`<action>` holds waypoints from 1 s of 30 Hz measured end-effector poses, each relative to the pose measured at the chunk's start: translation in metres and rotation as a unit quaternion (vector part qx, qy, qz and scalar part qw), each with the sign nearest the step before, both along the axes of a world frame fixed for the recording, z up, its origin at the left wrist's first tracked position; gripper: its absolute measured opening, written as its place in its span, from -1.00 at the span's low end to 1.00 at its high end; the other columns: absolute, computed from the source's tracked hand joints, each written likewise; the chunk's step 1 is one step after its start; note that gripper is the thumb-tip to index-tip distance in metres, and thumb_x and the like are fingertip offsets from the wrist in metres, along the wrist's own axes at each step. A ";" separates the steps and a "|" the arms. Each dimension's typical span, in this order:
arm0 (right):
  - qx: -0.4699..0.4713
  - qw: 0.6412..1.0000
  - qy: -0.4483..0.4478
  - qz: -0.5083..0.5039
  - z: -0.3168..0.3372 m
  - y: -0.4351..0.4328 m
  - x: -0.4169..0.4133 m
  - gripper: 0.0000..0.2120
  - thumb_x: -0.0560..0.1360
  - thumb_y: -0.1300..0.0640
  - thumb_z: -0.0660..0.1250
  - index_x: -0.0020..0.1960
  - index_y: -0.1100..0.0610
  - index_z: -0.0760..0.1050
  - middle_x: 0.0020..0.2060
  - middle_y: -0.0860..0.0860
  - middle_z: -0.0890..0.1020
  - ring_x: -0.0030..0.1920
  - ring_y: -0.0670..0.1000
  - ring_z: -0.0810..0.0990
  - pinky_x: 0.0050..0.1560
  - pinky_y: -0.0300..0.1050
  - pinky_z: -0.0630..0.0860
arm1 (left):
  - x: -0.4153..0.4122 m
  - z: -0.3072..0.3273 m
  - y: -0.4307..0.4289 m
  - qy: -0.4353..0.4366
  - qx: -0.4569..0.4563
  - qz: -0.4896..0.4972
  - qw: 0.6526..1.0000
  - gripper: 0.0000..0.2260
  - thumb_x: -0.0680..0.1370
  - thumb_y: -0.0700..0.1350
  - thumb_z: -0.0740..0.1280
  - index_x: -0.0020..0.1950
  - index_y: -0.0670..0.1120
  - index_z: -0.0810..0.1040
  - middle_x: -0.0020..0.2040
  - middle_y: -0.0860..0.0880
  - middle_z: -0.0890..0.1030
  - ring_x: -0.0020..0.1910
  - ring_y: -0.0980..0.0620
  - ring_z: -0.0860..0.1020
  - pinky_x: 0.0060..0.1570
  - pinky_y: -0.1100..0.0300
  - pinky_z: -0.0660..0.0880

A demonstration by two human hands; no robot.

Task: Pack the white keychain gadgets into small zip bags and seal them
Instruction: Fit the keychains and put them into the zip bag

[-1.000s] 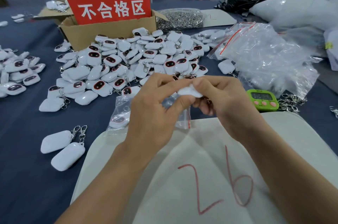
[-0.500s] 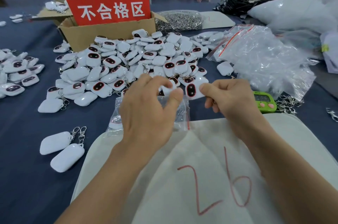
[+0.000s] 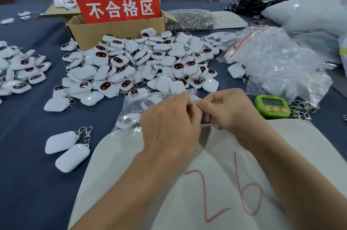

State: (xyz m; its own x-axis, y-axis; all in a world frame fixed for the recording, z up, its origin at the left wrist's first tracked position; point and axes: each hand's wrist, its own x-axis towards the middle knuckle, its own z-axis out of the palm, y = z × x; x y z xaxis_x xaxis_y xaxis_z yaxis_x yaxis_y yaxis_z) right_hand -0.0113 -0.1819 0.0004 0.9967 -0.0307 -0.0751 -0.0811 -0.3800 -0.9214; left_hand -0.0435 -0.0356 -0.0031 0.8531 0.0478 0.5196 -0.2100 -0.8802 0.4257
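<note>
Hands back together, gadget at the bag.
Your left hand pinches the zip bag and your right hand pinches a white keychain gadget at its mouth. It isn't sealed yet. A few bagged gadgets lie beside, and the pile waits.

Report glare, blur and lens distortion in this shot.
Head view: wide-angle stretch enlarges the white fabric sheet marked 26 at the bottom edge; light glints off the crinkled clear plastic bag pile; the small white keychain gadget pinched between the left hand and right hand is motion-smeared; the red sign with white characters reads sharp.
</note>
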 end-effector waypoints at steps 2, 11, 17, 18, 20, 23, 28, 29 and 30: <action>0.024 0.998 -0.008 0.051 -0.002 0.010 -0.002 -0.68 0.61 0.14 0.36 -0.27 0.28 0.59 -0.50 0.06 0.52 -0.50 -0.06 0.38 -0.37 -0.14 0.34 | -0.002 0.001 0.001 -0.028 -0.027 -0.012 0.999 -0.82 0.56 0.00 0.29 -0.22 -0.01 0.47 -0.36 0.08 0.49 -0.39 -0.03 0.42 -0.37 0.13 0.24; -0.123 0.974 -0.136 -0.135 -0.012 -0.022 0.018 -0.78 0.56 0.15 0.34 0.13 -0.06 0.66 0.03 -0.04 0.75 -0.03 -0.05 0.65 0.01 -0.17 0.50 | 0.002 0.007 0.013 -0.103 -0.122 0.027 0.987 -0.81 0.60 -0.05 0.26 -0.21 -0.02 0.49 -0.38 0.10 0.41 -0.31 0.03 0.33 -0.33 0.20 0.24; -0.342 0.937 -0.062 0.045 -0.028 -0.011 0.038 -0.37 0.61 0.03 0.33 0.63 0.05 0.22 0.59 0.00 0.29 0.57 0.08 0.23 0.53 0.05 0.22 | 0.002 -0.003 0.010 0.012 -0.027 -0.046 0.999 -0.74 0.58 0.16 0.20 -0.18 0.06 0.52 -0.38 0.10 0.50 -0.34 0.03 0.49 -0.31 0.11 0.28; -0.336 0.939 -0.070 0.034 -0.028 -0.013 0.037 -0.41 0.60 0.01 0.35 0.59 0.04 0.29 0.54 0.00 0.34 0.53 0.09 0.31 0.46 0.03 0.29 | 0.002 -0.005 0.007 0.049 0.007 -0.052 0.997 -0.71 0.58 0.22 0.17 -0.16 0.08 0.53 -0.35 0.10 0.56 -0.29 0.03 0.54 -0.28 0.11 0.26; -0.334 0.939 -0.087 0.008 -0.026 -0.018 0.035 -0.55 0.57 0.01 0.40 0.43 0.01 0.44 0.35 -0.01 0.44 0.34 0.12 0.46 0.17 -0.04 0.37 | 0.003 -0.009 0.004 0.092 0.048 -0.051 0.993 -0.71 0.58 0.26 0.17 -0.10 0.11 0.53 -0.25 0.10 0.63 -0.19 0.03 0.59 -0.22 0.10 0.25; -0.374 0.922 -0.099 0.024 -0.024 -0.025 0.031 -0.71 0.58 0.06 0.37 0.28 0.03 0.50 0.11 -0.03 0.43 0.14 0.14 0.51 -0.03 -0.06 0.29 | 0.004 -0.011 0.002 0.101 0.075 -0.045 0.991 -0.74 0.59 0.24 0.21 -0.07 0.11 0.54 -0.20 0.10 0.64 -0.14 0.05 0.59 -0.20 0.09 0.24; -0.263 0.945 -0.176 -0.080 -0.017 -0.026 0.022 -0.76 0.67 0.11 0.22 -0.11 0.20 0.53 -0.27 0.15 0.58 -0.18 0.17 0.51 -0.10 0.12 0.39 | 0.002 -0.007 0.003 0.001 0.012 -0.039 0.999 -0.71 0.56 0.15 0.24 -0.23 0.04 0.59 -0.39 0.10 0.57 -0.34 0.08 0.49 -0.38 0.13 0.28; -0.227 0.951 -0.182 -0.103 -0.015 -0.026 0.020 -0.72 0.67 0.13 0.20 -0.12 0.26 0.51 -0.32 0.22 0.55 -0.27 0.15 0.48 -0.17 0.14 0.41 | 0.003 -0.005 0.006 -0.030 -0.008 -0.029 0.999 -0.72 0.56 0.13 0.26 -0.25 0.02 0.60 -0.41 0.10 0.56 -0.37 0.07 0.45 -0.39 0.14 0.25; -0.176 0.961 -0.179 -0.117 -0.012 -0.025 0.016 -0.69 0.67 0.12 0.18 -0.12 0.30 0.48 -0.37 0.28 0.50 -0.38 0.10 0.42 -0.29 0.11 0.42 | 0.005 -0.002 0.011 -0.060 -0.035 -0.008 0.998 -0.73 0.57 0.12 0.27 -0.24 0.03 0.61 -0.42 0.10 0.54 -0.37 0.06 0.43 -0.37 0.15 0.21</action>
